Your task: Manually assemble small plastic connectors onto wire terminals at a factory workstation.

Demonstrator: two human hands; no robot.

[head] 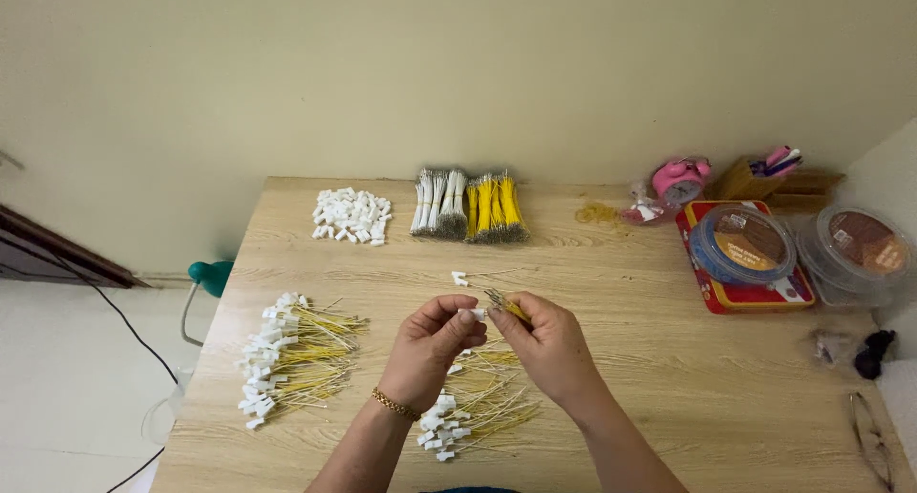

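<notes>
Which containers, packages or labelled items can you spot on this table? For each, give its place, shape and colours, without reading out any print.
Flat tin: right side of the table, rectangular, red with a yellow border.
Round tub: on top of the tin, clear plastic, blue rim, brown-orange label on its lid.
Second round tub: right of the tin at the table edge, clear plastic, brown label on its lid.
No signs or screens show.

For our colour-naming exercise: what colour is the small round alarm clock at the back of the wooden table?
The small round alarm clock is pink, seen in the head view.
</notes>
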